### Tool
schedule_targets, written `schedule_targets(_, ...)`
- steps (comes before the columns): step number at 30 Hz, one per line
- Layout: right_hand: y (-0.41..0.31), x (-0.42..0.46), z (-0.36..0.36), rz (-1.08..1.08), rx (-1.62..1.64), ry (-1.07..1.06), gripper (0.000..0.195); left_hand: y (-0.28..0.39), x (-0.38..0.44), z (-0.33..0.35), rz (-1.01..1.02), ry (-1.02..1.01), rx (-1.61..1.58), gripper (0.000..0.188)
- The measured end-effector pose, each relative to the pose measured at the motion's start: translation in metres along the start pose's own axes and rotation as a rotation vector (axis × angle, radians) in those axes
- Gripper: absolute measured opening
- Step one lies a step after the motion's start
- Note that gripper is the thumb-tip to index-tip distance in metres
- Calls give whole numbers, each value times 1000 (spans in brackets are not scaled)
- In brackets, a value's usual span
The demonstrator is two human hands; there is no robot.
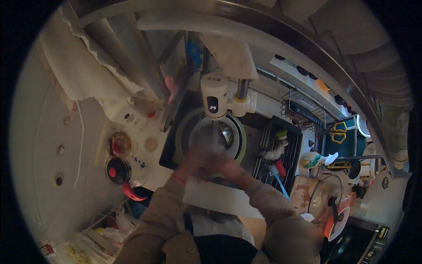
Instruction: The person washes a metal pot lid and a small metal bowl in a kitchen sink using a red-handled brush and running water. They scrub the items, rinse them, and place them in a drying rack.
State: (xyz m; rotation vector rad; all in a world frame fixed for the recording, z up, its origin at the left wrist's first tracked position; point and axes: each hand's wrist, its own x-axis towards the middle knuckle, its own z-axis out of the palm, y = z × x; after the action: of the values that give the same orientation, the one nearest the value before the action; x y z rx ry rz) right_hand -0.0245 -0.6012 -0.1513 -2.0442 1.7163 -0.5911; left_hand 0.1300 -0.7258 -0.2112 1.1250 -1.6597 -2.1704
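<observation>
My left hand and my right hand meet over the near side of a green-rimmed basin in a dark sink. Both are blurred by motion, so the fingers and anything between them cannot be made out. Just beyond them, a white faucet heater with a lit digit display points its spout down, and a thin stream of water appears to fall from it. Inside the basin sits a paler round bowl, with a shiny metal bowl at its right.
Right of the basin, a black rack bears a blue-handled brush and a red item. A spray bottle and glass lid lie farther right. At left stands a kettle with a red handle. Cloth hangs upper left.
</observation>
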Motion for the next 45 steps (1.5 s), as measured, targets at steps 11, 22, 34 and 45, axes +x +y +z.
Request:
schedule_targets(11, 3, 3, -16, -71, -140, 136, 28, -49, 19, 6, 275, 92, -28, 38)
schedule_targets(22, 52, -39, 9, 920, 1125, 575, 23, -58, 7, 39, 345, 95, -77, 41)
schedule_targets(34, 6, 2, -3, 982, 362, 322, 39, 2, 3, 55, 76, 88, -43, 45)
schedule_targets(45, 67, -16, 62, 772, 168, 280, 18, -4, 29, 67, 262, 130, 92, 38)
